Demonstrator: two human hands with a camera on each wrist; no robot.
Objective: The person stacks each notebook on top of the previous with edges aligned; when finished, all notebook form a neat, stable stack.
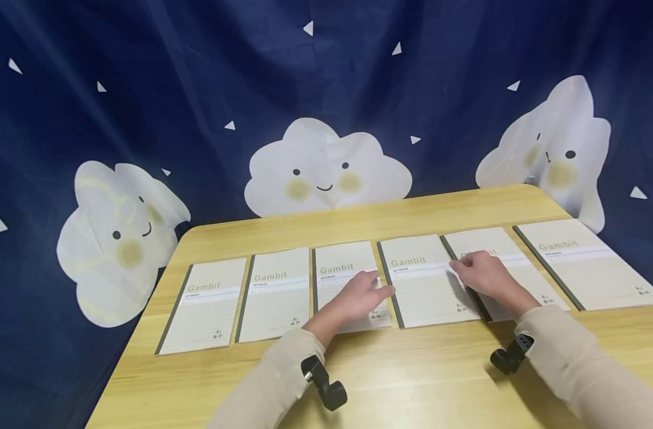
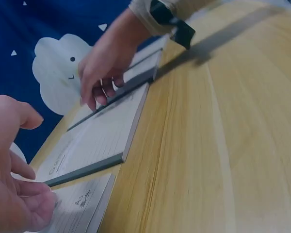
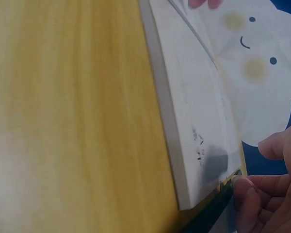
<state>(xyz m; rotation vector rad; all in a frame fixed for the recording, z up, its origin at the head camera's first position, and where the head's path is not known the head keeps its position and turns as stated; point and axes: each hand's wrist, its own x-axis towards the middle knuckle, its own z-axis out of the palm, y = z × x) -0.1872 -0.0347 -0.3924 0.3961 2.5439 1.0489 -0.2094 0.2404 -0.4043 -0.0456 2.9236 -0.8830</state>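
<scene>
Several white "Gambit" notebooks with dark spines lie in a row on the wooden table. My left hand (image 1: pixel 361 295) hovers over or rests on the lower right of the third notebook from the left (image 1: pixel 334 253), its fingers relaxed and thumb apart. With bent fingers, my right hand (image 1: pixel 484 274) touches near the dark spine of the fifth notebook (image 1: pixel 530 280), beside the fourth notebook (image 1: pixel 420 247). In the right wrist view, fingertips (image 3: pixel 240 183) meet that spine, while the thumb stays apart from them. The palm of the left hand (image 2: pixel 14 170) shows in the left wrist view.
Two more notebooks lie on the left, the first (image 1: pixel 203 316) and second (image 1: pixel 275 298); another notebook (image 1: pixel 589 256) is at the far right. Behind the table (image 1: pixel 401 375) hangs a dark blue curtain (image 1: pixel 187 71) with cloud prints. Each wrist wears a black mount.
</scene>
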